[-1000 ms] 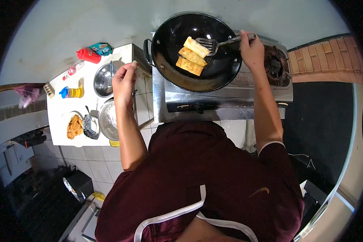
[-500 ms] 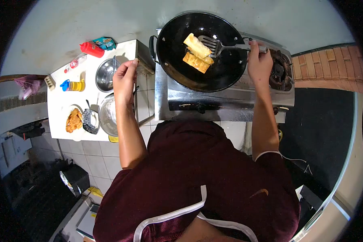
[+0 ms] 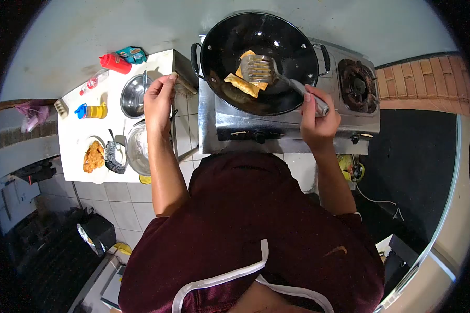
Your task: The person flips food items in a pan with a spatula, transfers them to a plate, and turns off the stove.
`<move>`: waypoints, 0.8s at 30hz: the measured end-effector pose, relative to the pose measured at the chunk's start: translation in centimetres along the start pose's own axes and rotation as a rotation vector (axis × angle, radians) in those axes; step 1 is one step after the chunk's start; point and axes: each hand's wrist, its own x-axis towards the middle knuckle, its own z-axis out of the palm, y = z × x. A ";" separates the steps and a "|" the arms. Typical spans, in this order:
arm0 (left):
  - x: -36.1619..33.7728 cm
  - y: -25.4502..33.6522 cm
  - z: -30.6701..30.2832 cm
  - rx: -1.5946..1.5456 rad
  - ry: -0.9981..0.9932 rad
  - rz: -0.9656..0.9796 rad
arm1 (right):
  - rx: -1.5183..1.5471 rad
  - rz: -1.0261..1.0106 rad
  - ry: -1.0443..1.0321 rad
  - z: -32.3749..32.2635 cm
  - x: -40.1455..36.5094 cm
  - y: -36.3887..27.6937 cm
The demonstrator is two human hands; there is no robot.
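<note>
My right hand (image 3: 318, 122) is wrapped around the handle of a slotted spatula (image 3: 287, 81). Its slotted head lies over golden-brown fried rolls (image 3: 244, 85) in a black wok (image 3: 224, 52), partly hiding them. The wok has two loop handles and sits on a steel gas stove (image 3: 297, 128). My left hand (image 3: 159, 101) is raised left of the stove, near the white table's corner. Its thumb and fingers are pinched together; whether anything small is between them is hidden.
On the white table (image 3: 73, 141) stand a steel bowl (image 3: 133, 96), a larger metal basin (image 3: 138, 148), a plate of fried food (image 3: 94, 156), a black speckled dish (image 3: 115, 156), a red bottle (image 3: 115, 63) and a yellow bottle (image 3: 95, 111). A bare burner (image 3: 359, 86) is right of the wok.
My right hand has come down and left, swinging the spatula's handle toward me. Its head now covers the rolls, which have shifted slightly left and down. My left hand has barely moved.
</note>
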 end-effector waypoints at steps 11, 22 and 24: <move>-0.3 0.6 0.7 0.003 -0.016 -0.022 | -0.030 -0.123 0.036 2.2 -0.6 1.0; -0.6 0.2 0.7 -0.010 -0.023 -0.024 | -0.099 -0.293 0.051 3.4 -0.3 0.5; -0.6 0.1 0.6 -0.014 -0.029 -0.019 | -0.099 -0.290 0.046 3.3 -0.3 0.5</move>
